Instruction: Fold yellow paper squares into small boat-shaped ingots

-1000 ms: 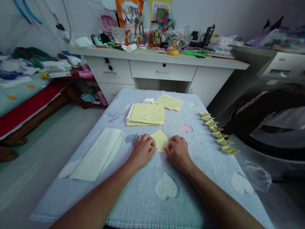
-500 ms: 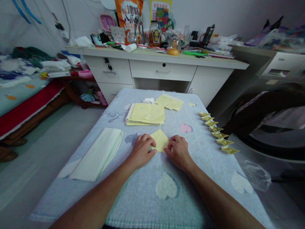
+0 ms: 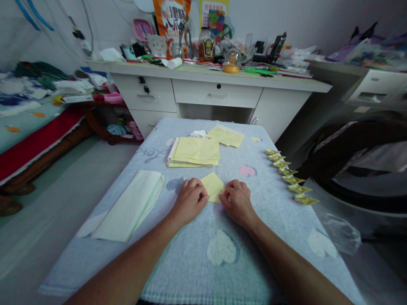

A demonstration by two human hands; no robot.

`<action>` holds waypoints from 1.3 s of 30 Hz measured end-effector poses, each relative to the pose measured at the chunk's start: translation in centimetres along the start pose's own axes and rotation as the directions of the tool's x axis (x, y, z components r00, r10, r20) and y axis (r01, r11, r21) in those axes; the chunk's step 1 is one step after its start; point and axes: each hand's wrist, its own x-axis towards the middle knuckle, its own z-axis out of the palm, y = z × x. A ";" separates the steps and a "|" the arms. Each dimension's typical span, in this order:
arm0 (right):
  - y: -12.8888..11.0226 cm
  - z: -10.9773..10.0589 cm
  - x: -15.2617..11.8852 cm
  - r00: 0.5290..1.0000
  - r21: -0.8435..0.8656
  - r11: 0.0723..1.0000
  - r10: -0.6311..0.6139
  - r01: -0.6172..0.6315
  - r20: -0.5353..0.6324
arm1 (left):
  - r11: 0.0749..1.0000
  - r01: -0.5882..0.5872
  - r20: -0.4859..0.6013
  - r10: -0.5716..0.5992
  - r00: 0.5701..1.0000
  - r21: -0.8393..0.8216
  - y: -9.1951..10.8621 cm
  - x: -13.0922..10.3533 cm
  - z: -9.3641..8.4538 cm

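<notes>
A yellow sheet of paper (image 3: pixel 213 186), folded to a point at its far end, lies on the cloth-covered table between my hands. At its left edge my left hand (image 3: pixel 191 197) is closed, thumb and forefinger pinching the paper. My right hand (image 3: pixel 237 198) grips the right edge the same way, its fingers curled. Just beyond lies a stack of yellow paper (image 3: pixel 197 149), with more yellow sheets (image 3: pixel 226 135) behind it to the right. Several folded yellow paper boats (image 3: pixel 294 180) stand in a row along the table's right side.
A folded white-green paper bundle (image 3: pixel 132 205) rests on the left of the table (image 3: pixel 178 271). White crumpled tissue (image 3: pixel 199 134) sits behind the stack. A cluttered desk (image 3: pixel 219 91) stands at the back, a washing machine (image 3: pixel 375 93) at the right, a bed (image 3: pixel 34 123) at the left.
My left thumb has drawn in against the forefinger at the paper's left edge. The right hand and the paper have hardly moved.
</notes>
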 end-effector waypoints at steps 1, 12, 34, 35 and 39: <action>-0.1 0.0 0.0 1.000 -0.009 1.000 0.005 -0.005 -0.004 | 1.000 -0.001 -0.003 0.001 1.000 0.009 0.0 0.0 0.0; -0.3 0.1 0.1 1.000 -0.034 0.999 0.025 -0.025 -0.006 | 0.998 -0.027 -0.010 0.028 1.000 0.057 0.1 0.0 0.2; -0.3 0.3 -0.2 0.999 -0.078 0.996 0.034 -0.037 -0.042 | 0.992 -0.123 0.110 0.122 0.986 0.007 -0.7 0.1 0.3; -0.3 0.4 -0.2 0.999 -0.080 0.996 0.033 -0.036 -0.043 | 0.993 -0.121 0.109 0.120 0.987 0.006 -0.7 0.1 0.3; -0.2 0.6 0.0 0.998 -0.093 0.995 0.036 -0.040 -0.044 | 0.993 -0.121 0.122 0.120 0.985 0.005 -0.6 0.0 0.2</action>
